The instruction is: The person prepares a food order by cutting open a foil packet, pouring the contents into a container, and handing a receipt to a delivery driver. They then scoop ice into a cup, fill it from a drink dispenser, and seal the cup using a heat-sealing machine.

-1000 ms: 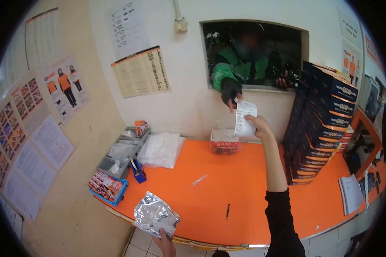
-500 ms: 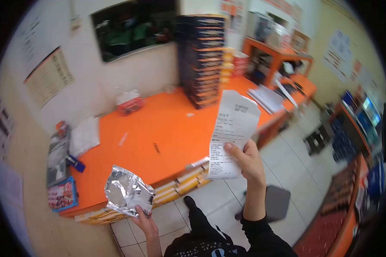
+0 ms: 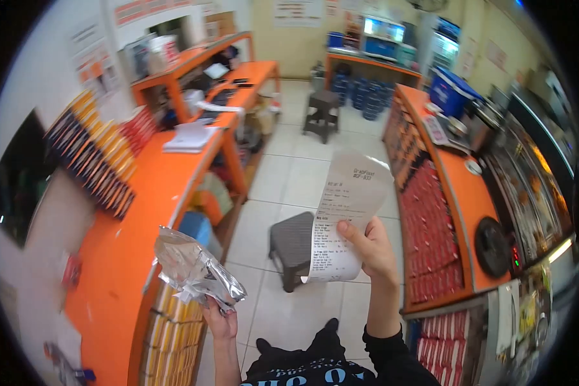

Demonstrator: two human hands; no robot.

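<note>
A: Right hand, quick?
B: Closed. I had the receipt pinched, thumb flat on its printed front.
A: Left hand?
B: Closed too. I gripped the silver pouch by its lower end.
A: Around them?
B: In my view the receipt overlapped the grey stool, the pouch overlapped the orange counter's edge. White floor tiles lay below.

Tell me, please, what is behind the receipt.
A grey stool and tiled floor show partly behind it; what the receipt covers, including the stool's right side, cannot be seen.
</note>
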